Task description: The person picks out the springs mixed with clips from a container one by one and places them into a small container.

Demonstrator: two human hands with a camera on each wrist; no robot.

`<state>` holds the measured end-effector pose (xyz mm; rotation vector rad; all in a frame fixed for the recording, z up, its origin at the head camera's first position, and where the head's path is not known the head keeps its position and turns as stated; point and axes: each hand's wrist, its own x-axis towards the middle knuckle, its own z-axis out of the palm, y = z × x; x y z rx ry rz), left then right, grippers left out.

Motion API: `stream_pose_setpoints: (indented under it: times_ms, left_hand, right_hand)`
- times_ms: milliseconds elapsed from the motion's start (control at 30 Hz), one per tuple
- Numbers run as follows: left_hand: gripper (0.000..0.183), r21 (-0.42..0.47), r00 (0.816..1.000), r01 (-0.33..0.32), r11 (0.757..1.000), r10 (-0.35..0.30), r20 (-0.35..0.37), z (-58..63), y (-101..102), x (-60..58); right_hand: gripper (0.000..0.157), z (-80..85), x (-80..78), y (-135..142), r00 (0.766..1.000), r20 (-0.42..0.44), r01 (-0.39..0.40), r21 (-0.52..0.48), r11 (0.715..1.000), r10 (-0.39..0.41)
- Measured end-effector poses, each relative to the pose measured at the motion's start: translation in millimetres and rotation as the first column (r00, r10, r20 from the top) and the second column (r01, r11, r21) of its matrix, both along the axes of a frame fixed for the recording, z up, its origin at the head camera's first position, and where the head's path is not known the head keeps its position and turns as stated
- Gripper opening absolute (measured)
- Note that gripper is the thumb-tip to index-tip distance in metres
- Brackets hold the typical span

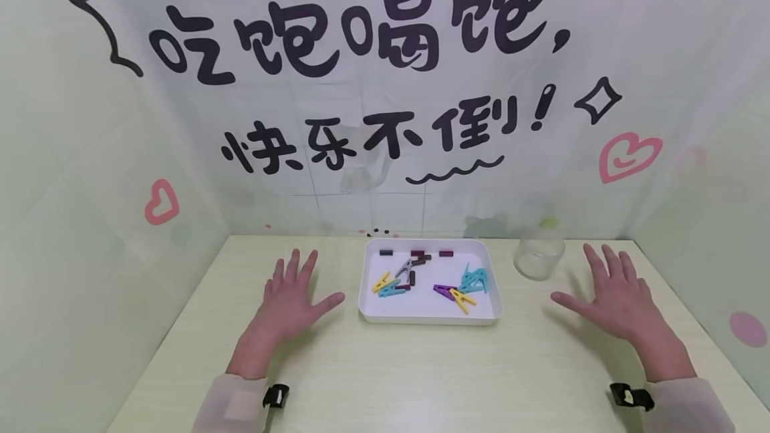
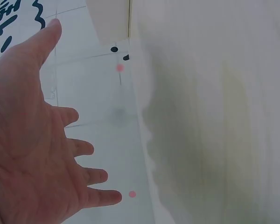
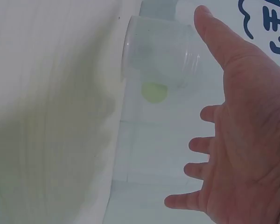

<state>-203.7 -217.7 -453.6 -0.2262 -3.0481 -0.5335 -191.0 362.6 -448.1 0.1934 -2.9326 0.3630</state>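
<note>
"2 bare hands: what do they hold?"

"Nothing. The left hand (image 1: 293, 305) is left of the white, shallow, rectangular plastic tray (image 1: 430, 320), the right hand (image 1: 616, 299) right of it. On each, the fingers are spread wide, thumb toward the tray."

"Which step is that?"

"A ready pose, I'd judge, with no grasp under way. Taking a small piece would call for reaching over the tray's rim and narrowing the fingers to a pinch."

"Where are the pieces?"

"In the tray. Near its far wall, 3 small, dark cylinders (image 1: 446, 254) lie in a row, long axes parallel to that wall. More dark cylinders are in its left half, by a grey plastic clip (image 1: 404, 269)."

"And the other clips?"

"In the tray's right half, a purple plastic clip (image 1: 444, 292) runs left to right, slanting nearer at its right end. Touching it, a yellow plastic clip (image 1: 463, 301) slants more steeply toward the tray's near wall. I can't tell which ends grip. Behind them is a cluster of turquoise plastic clips (image 1: 474, 280), too tangled to count."

"Anything outside?"

"A clear, round jar (image 1: 535, 264) on the pale surface (image 1: 421, 379), right of the tray."
</note>
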Motion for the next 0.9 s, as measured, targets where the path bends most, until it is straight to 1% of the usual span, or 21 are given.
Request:
stream_pose_setpoints:
  times_ms: [133, 300, 467, 633, 800, 900]
  left_hand:
    - [0.110, 0.045, 1.000, 0.016, 0.999, -0.016, 0.001, 1.9, 1.3, -1.3]
    - [0.106, 0.140, 0.999, 0.045, 0.989, -0.046, 0.004, 4.7, 3.8, -3.2]
    - [0.106, 0.233, 0.997, 0.057, 0.971, -0.068, 0.036, 4.3, 6.2, -8.6]
    - [0.103, 0.306, 0.995, 0.071, 0.949, -0.090, 0.048, 2.9, 10.3, -15.4]
    - [0.099, 0.382, 0.992, 0.082, 0.921, -0.111, 0.053, 1.0, 14.7, -20.9]
    - [0.095, 0.421, 0.991, 0.075, 0.904, -0.114, 0.070, -0.7, 17.0, -23.8]
  right_hand:
    - [0.119, 3.3, -1.5, -4.0, 0.997, -0.065, -0.033, 0.010, 0.999, 0.033]
    - [0.114, 9.3, -3.2, -13.0, 0.991, -0.109, -0.075, -0.013, 0.997, 0.073]
    - [0.109, 14.0, -5.3, -23.5, 0.988, -0.114, -0.106, -0.041, 0.993, 0.101]
    - [0.103, 15.7, -10.0, -35.2, 0.983, -0.113, -0.156, -0.082, 0.984, 0.146]
    - [0.095, 16.7, -14.5, -48.7, 0.979, -0.088, -0.197, -0.153, 0.968, 0.185]
    - [0.093, 15.9, -18.1, -56.4, 0.976, -0.059, -0.216, -0.191, 0.958, 0.208]
